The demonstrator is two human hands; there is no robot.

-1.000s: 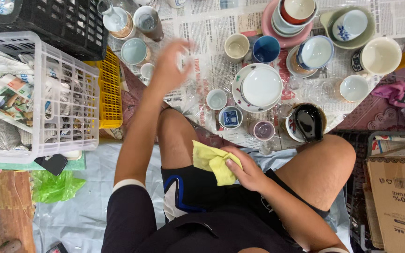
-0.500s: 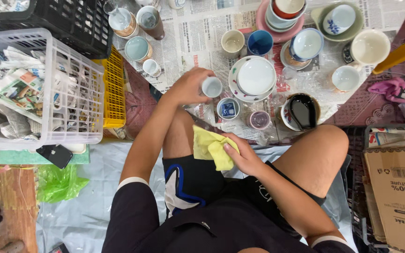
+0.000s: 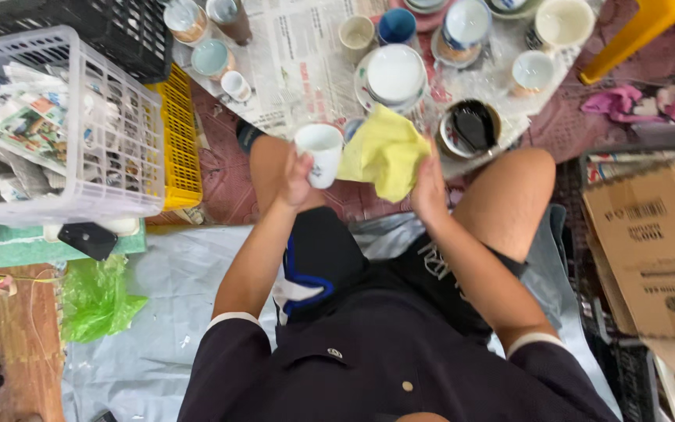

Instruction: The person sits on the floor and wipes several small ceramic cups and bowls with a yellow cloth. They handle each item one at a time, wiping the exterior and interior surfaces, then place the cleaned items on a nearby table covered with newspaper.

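Observation:
My left hand [image 3: 298, 178] grips a small white cup [image 3: 320, 153], held upright above my left knee. My right hand [image 3: 430, 186] holds a yellow cloth [image 3: 384, 151], raised right beside the cup and touching or almost touching its side. Both hands are lifted in front of my lap. Beyond them, on newspaper [image 3: 298, 55], stand several cups, bowls and saucers, among them a stack of white plates [image 3: 394, 74] and a dark bowl [image 3: 470, 127].
A white plastic basket [image 3: 80, 195] with paper-wrapped items sits at left, with a yellow crate [image 3: 177, 141] and a black crate [image 3: 64, 23] by it. A cardboard box [image 3: 658, 250] is at right. A green plastic bag [image 3: 95, 301] lies on grey sheeting at lower left.
My left hand reached out to the crockery, took a small white cup and brought it back toward me. My right hand lifted the yellow cloth from my lap up to the cup.

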